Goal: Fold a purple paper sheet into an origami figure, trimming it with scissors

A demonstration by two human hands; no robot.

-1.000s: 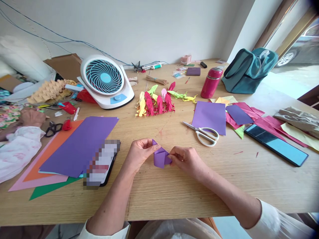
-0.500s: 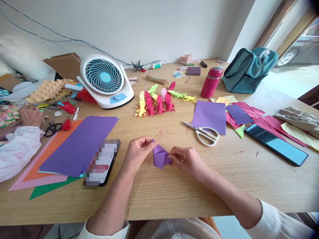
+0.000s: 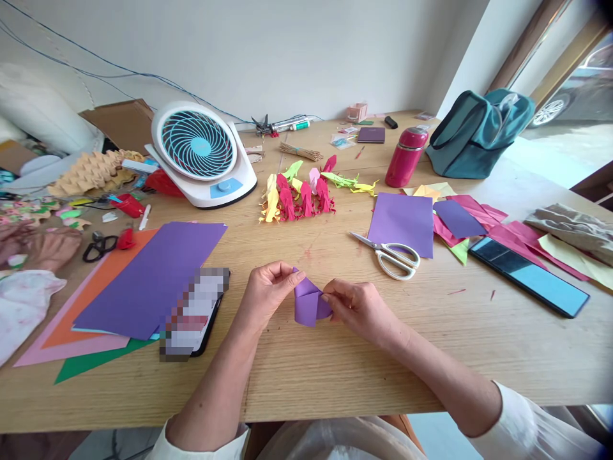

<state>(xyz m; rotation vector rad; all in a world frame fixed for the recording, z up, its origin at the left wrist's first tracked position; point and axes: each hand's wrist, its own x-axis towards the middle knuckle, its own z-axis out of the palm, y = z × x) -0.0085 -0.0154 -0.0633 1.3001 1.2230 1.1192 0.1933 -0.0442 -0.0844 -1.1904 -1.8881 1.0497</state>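
Observation:
Between my two hands is a small folded piece of purple paper (image 3: 306, 308), held just above the table. My left hand (image 3: 271, 287) pinches its upper left corner between thumb and fingers. At its right side, my right hand (image 3: 354, 303) grips the edge with thumb and forefinger. A flap hangs down at the front, and the paper bows a little between the hands. White-handled scissors (image 3: 398, 260) lie to the right, their blades partly over a purple sheet (image 3: 401, 220). Behind the hands stands a group of folded paper figures (image 3: 306, 199) in red, yellow, green and pink.
Purple, orange, pink and green sheets (image 3: 148, 281) lie left, beside a phone (image 3: 211, 313). A co-worker's hands (image 3: 52, 246) are at the far left. A fan (image 3: 201, 153), a red flask (image 3: 407, 156) and a teal bag (image 3: 472, 144) stand behind. A tablet-like device (image 3: 529, 276) lies right.
The purple paper bends slightly more as my right hand shifts a little; both hands keep their hold. The co-worker's hand and sleeve have moved left and toward me.

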